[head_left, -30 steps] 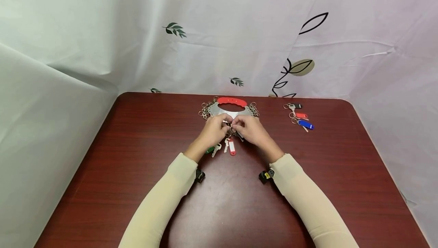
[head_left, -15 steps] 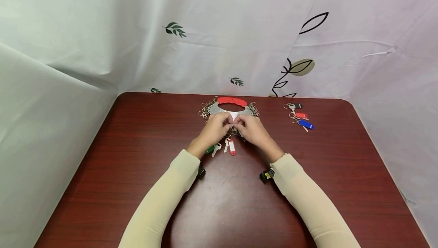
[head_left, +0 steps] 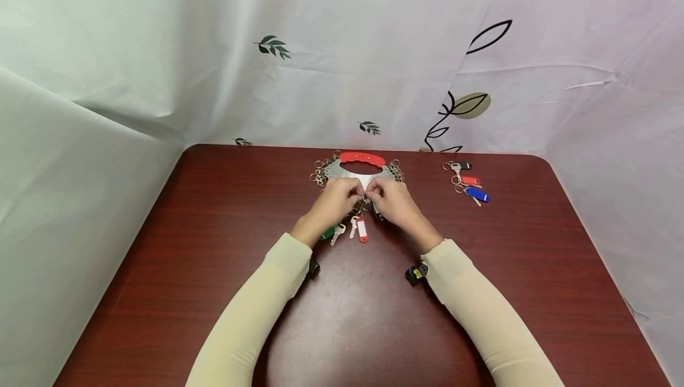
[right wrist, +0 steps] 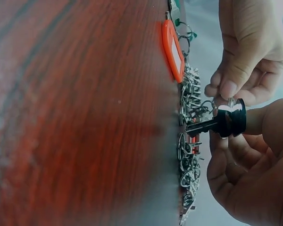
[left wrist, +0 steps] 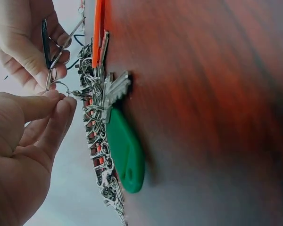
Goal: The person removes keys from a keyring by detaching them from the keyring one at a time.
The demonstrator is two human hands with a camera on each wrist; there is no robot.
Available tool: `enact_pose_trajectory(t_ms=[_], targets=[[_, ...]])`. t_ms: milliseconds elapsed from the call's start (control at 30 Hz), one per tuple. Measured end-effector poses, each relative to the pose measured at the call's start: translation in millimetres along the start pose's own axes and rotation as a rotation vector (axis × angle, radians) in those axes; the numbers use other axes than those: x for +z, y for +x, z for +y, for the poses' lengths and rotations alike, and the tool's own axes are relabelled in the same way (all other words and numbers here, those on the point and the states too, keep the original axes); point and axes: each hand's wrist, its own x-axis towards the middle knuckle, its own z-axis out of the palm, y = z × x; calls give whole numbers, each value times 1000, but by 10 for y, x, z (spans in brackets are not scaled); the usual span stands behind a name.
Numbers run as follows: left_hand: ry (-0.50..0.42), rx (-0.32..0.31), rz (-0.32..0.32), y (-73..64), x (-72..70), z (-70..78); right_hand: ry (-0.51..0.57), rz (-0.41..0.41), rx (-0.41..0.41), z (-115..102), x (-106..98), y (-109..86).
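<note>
In the head view, my left hand [head_left: 333, 202] and right hand [head_left: 394, 202] meet over the near edge of a metal key holder plate [head_left: 334, 170] with a red handle [head_left: 362, 158]. In the left wrist view, my left thumb and fingers pinch a small key ring [left wrist: 48, 79]. My right hand holds a key [left wrist: 61, 51] and a black tag [left wrist: 45, 42] attached to that ring. A small chained clip [left wrist: 78, 94] hangs beside the fingertips. A green tag [left wrist: 127, 153] with a key and a red tag [head_left: 362, 230] with a key hang from the holder's near side.
Three more tagged keys lie at the right on the dark red table [head_left: 214, 244]: a black tag [head_left: 465, 165], a red tag [head_left: 470, 180] and a blue tag [head_left: 478, 194]. Rings and clips [head_left: 395, 170] line the holder's edge. White curtains surround the table.
Both hands stay at the holder's near edge, with small shifts of the fingers. The left forearm has moved slightly right since a second ago. The holder and loose keys have not moved.
</note>
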Motion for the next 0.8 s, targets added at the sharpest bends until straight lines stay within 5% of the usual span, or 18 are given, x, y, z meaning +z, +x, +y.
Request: enact_pose_trajectory(t_ms=[433, 800], targets=[[21, -69, -42, 9, -2, 47, 2, 50, 77, -22, 27, 38], [23, -75, -22, -4, 12, 67, 9, -32, 100, 10, 7, 39]])
